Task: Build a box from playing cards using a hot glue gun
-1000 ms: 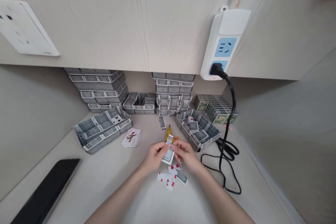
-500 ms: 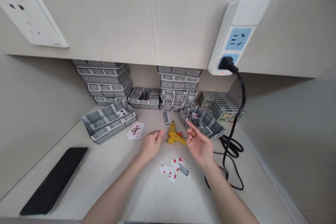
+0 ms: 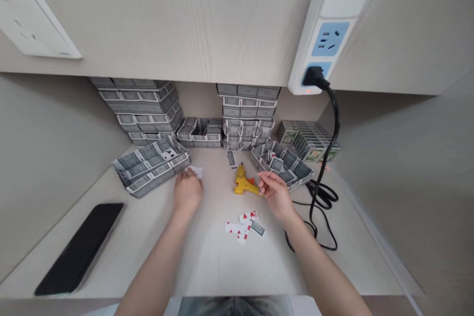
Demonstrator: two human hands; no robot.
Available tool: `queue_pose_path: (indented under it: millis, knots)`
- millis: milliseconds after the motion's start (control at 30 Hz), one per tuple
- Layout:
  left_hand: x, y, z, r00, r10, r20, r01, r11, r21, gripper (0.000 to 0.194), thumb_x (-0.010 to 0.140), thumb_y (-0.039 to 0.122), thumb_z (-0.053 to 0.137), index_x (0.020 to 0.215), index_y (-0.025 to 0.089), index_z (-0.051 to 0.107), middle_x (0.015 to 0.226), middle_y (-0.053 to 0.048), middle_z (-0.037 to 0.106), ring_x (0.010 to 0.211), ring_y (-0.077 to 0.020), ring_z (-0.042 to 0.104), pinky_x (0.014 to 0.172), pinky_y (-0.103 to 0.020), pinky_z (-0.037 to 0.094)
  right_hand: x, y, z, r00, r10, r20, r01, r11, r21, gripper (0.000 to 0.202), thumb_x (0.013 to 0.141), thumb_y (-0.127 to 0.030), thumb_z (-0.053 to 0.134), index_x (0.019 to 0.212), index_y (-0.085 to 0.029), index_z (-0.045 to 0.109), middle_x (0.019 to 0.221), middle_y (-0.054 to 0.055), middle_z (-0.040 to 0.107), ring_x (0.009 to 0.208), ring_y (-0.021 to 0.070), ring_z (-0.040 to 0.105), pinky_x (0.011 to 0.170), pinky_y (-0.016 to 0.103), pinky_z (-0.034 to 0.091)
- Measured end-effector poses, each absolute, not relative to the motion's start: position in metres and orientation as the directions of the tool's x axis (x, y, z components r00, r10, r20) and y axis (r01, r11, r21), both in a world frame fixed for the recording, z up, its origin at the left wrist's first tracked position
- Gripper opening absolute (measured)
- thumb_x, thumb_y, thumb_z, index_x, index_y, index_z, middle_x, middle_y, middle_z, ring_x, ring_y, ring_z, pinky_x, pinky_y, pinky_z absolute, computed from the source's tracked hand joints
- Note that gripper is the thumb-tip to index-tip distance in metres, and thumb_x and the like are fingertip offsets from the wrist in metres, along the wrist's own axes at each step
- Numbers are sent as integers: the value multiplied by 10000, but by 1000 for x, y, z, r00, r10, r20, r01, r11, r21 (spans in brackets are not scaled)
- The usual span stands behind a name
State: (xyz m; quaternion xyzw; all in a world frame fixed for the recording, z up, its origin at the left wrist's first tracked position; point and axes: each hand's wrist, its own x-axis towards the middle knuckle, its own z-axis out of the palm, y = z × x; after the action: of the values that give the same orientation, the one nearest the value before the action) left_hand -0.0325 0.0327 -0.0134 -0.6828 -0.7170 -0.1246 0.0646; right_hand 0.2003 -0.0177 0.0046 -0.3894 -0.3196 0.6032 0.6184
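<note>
My left hand [image 3: 188, 191] rests on the pile of white-faced playing cards [image 3: 198, 172], its fingers bent down over them and hiding most of the pile. My right hand [image 3: 276, 194] hovers by the handle of a yellow glue gun [image 3: 242, 183], fingers loosely curved with a gap, and nothing shows in them. The glue gun lies on the desk with its nozzle pointing away. Nearer to me, several cut card strips [image 3: 244, 227] with red hearts and diamonds overlap in a star-like cluster. A small grey card piece [image 3: 231, 159] lies beyond the nozzle.
Grey card-built trays stand left [image 3: 153, 165] and right [image 3: 283, 164]. Stacked card boxes [image 3: 248, 118] line the back under a panel [image 3: 185, 19]. A black phone-like slab [image 3: 79, 249] lies at left. From the power strip [image 3: 329, 34], a black cable [image 3: 331, 145] hangs to coils at right.
My left hand has moved left from beside the glue gun onto the card pile. My right hand's extended index finger has drawn in somewhat. The view has shifted slightly.
</note>
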Motion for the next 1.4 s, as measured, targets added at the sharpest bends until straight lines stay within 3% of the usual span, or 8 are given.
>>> queue_pose_path:
  millis: [200,533,700,833,1200,1300,1400]
  knots:
    - [-35,31,-10,-79,992,103,992,68,103,294,801,264,404,933,110,616,877,-165,656,807,-256,620,653,-312,445,198,-16,0,89,992,-90,-498,-34,-867,154,646,-300,663,746,-185,643,562,-29,528,467,76,419,448,218,338]
    - [-33,30,-8,-24,975,222,998,12,58,378,753,245,481,1097,112,557,923,-157,650,883,-265,598,745,-323,423,196,-14,-6,73,992,-99,-478,-52,-877,162,648,-302,660,749,-176,644,549,-32,531,455,72,421,452,216,329]
    - [-32,30,-3,-61,990,127,995,50,88,328,793,232,388,993,122,622,827,-156,665,772,-250,622,672,-315,432,195,-14,-7,60,991,-117,-469,-76,-880,171,644,-301,666,753,-171,646,551,-32,535,452,68,423,452,210,330]
    - [-33,30,0,17,987,162,999,-25,47,339,806,208,352,884,138,674,787,-150,675,773,-255,624,712,-336,428,194,-15,-7,61,991,-122,-448,-82,-890,179,640,-313,665,748,-172,644,548,-31,540,453,70,425,458,214,339]
    - [-37,31,2,-29,997,75,992,20,123,298,782,371,462,869,214,699,782,-116,690,722,-277,626,603,-324,423,193,-14,-12,52,988,-144,-416,-110,-902,199,633,-321,674,746,-160,648,544,-28,549,457,70,436,457,210,338]
    - [-35,30,3,-49,994,100,992,36,121,322,806,353,420,874,195,693,762,-127,682,700,-264,620,599,-316,415,193,-13,-14,41,988,-150,-412,-120,-903,211,628,-324,680,747,-153,646,541,-27,545,451,66,437,451,205,341]
    - [-32,28,6,-89,964,249,988,54,143,326,822,294,378,881,168,673,784,-130,674,726,-250,613,618,-308,406,191,-13,-16,34,992,-125,-366,-104,-925,229,651,-348,665,774,-157,643,557,-21,554,453,73,448,455,212,362]
